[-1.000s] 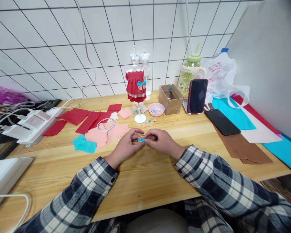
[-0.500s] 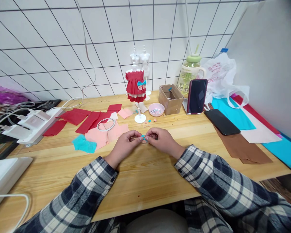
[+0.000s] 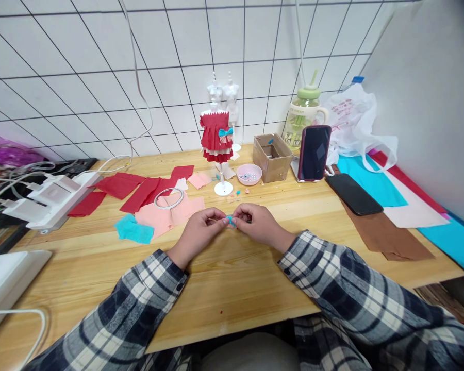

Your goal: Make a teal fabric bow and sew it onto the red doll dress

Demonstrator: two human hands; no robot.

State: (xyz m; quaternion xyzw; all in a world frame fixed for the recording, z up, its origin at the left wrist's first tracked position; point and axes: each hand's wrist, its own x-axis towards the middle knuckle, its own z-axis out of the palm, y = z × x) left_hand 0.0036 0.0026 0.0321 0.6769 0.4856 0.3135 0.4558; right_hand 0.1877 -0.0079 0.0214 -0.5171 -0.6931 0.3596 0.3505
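My left hand (image 3: 199, 231) and my right hand (image 3: 262, 224) meet low over the middle of the table. Both pinch a small piece of blue and pink crepe paper (image 3: 230, 221) between thumb and fingertips; much of it is hidden, so its exact shape is unclear. Behind them a small white dress form (image 3: 223, 188) stands upright on its round base. It wears a ruffled red paper dress (image 3: 212, 131) with a blue and pink bow (image 3: 226, 133) at one side. Tiny paper scraps (image 3: 238, 192) lie between the form and my hands.
To the left lie red paper sheets (image 3: 119, 185), pink paper (image 3: 158, 219), a roll of tape (image 3: 157, 200), blue paper (image 3: 135, 230) and a power strip (image 3: 65, 203). Rightward stand a pink bowl (image 3: 249, 180), cardboard box (image 3: 278, 165), upright phone (image 3: 315, 154) and flat black phone (image 3: 353, 195).
My hands stay almost in place. The fingertips have shifted slightly, and a little more of the blue paper shows between them.
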